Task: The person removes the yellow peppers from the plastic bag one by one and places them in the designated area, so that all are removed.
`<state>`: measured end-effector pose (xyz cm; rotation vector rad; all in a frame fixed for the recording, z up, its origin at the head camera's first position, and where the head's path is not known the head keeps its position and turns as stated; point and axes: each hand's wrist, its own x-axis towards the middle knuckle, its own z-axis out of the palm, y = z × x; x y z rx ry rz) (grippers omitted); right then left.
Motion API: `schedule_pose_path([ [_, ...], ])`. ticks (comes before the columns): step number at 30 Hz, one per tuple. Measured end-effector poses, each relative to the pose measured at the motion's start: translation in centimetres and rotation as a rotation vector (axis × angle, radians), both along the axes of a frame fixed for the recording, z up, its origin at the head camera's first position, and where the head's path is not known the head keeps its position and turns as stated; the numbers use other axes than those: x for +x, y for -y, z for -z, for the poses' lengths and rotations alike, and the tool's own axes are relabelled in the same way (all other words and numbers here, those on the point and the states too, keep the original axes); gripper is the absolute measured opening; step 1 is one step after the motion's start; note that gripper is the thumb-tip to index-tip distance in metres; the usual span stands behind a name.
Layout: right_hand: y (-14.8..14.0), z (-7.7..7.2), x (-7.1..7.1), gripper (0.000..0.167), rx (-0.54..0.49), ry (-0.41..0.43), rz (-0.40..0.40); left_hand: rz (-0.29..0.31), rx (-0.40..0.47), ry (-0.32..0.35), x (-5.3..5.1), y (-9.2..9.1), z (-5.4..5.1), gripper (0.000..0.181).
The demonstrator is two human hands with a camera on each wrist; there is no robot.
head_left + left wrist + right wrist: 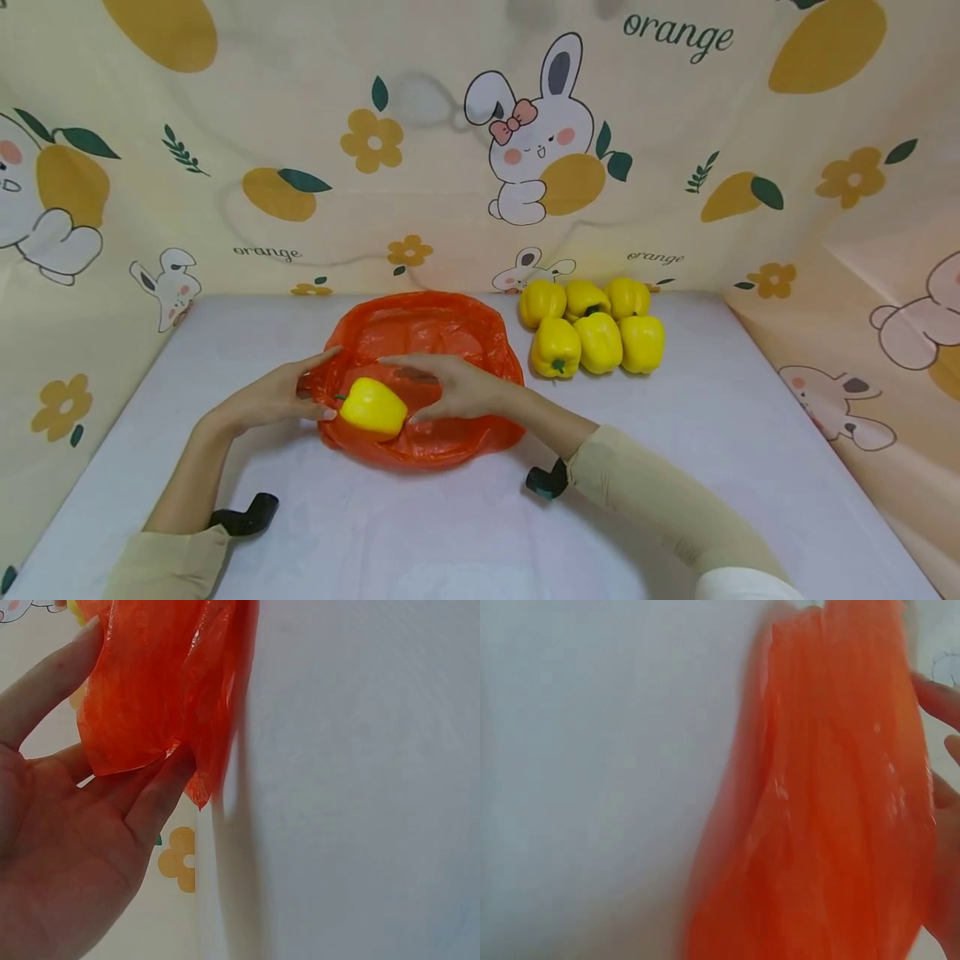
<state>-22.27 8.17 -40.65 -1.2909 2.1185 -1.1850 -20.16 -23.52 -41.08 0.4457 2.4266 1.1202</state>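
Observation:
A yellow bell pepper [372, 409] lies tilted at the front left inside an opened red plastic bag [450, 454], its stem to the left. My left hand [281, 396] is at the bag's left rim, with the thumb near the pepper's stem. In the left wrist view, the fingers [161, 787] touch the outside of the red plastic and the thumb stands apart from them. Over the bag, my right hand [465, 387] has its fingers stretched left and its thumb beside the pepper. The red plastic hides much of that hand in the right wrist view.
Several yellow bell peppers [600, 342] stand in two rows right of the bag, near the back wall. A printed cloth [435, 192] with rabbits and oranges hangs behind the pale table [420, 533]. Black wrist devices [247, 515] sit on both forearms.

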Motion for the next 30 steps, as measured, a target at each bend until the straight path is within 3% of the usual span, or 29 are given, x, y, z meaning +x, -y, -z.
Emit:
schedule_pose_path([
  [13,2.8,1.3,0.5,0.083,0.131,-0.085,-0.042,0.017,0.047,0.006,0.2,-0.1,-0.1,0.095],
  [24,2.9,1.5,0.5,0.080,0.106,-0.058,-0.001,0.008,0.049,0.004,0.1,0.1,0.0,0.096],
  [30,2.0,1.4,0.6,0.081,0.088,-0.027,0.066,0.010,0.043,-0.008,0.1,0.3,0.0,0.093],
])
